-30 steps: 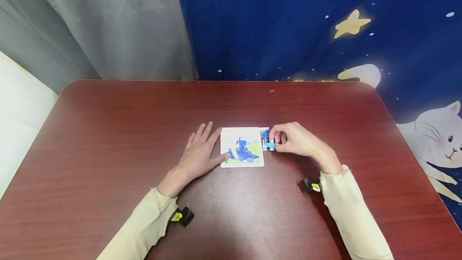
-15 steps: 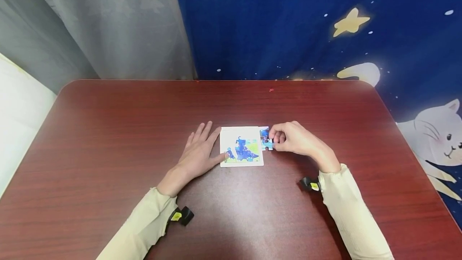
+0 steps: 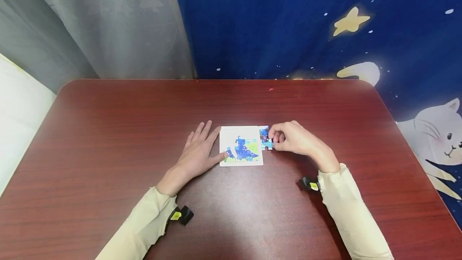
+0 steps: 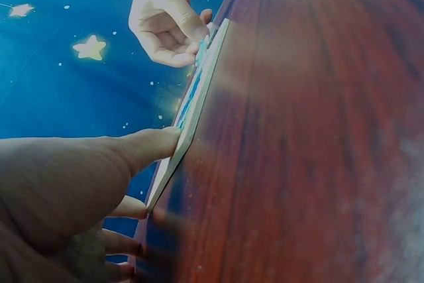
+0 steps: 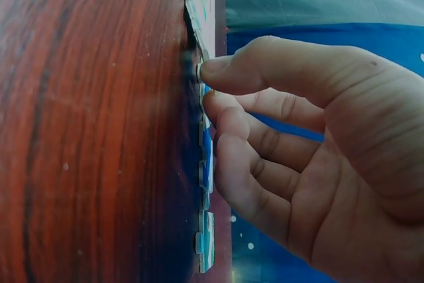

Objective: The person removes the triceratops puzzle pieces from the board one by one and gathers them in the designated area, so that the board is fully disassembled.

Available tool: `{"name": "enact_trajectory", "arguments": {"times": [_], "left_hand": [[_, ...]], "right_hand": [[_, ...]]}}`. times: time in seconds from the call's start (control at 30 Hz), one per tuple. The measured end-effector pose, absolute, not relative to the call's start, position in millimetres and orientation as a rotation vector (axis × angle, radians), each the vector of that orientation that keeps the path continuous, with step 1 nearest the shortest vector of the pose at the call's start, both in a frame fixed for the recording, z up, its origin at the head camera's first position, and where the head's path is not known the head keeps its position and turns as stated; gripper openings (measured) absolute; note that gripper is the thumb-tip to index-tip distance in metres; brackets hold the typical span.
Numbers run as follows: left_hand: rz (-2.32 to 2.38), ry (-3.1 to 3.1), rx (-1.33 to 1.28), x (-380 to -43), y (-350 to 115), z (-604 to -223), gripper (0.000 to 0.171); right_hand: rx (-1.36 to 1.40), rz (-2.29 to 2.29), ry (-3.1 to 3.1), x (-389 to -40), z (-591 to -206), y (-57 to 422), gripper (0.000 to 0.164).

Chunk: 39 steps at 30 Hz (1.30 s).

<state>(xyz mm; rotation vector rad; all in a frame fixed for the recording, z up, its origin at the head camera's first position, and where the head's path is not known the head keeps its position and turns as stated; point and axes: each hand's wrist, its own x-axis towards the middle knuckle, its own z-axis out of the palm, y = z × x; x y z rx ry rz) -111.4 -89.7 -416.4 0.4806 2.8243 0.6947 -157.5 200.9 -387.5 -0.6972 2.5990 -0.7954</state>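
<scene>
A white-framed jigsaw puzzle board (image 3: 241, 131) lies flat on the table, its blue and green picture partly filled. My left hand (image 3: 195, 157) rests at its left side with fingers spread straight; the thumb (image 4: 156, 145) presses on the board's edge. Beside the board's right edge lie joined blue puzzle pieces (image 3: 264, 133). My right hand (image 3: 297, 139) pinches at these pieces with curled fingers and thumb. Seen from the right wrist, the thumb (image 5: 238, 74) and index finger meet at one piece, and more pieces (image 5: 207, 243) lie in a row below. The right fingers partly cover the pieces.
A reddish-brown wooden table (image 3: 126, 115) spans the view. Behind it hang a grey curtain (image 3: 137, 23) and a blue curtain (image 3: 260, 23) with stars and a cat. A tiny red scrap (image 3: 271, 89) lies near the far edge.
</scene>
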Motion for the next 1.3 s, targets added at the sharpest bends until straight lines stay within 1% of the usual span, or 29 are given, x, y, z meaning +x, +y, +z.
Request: {"name": "enact_trajectory", "arguments": {"times": [1.3], "left_hand": [[0.695,2.852,0.487,-112.0,-88.3,-416.6,0.081]], "right_hand": [[-0.748,-0.775,2.619,-158.6,-390.2,201.3,0.014]]}}
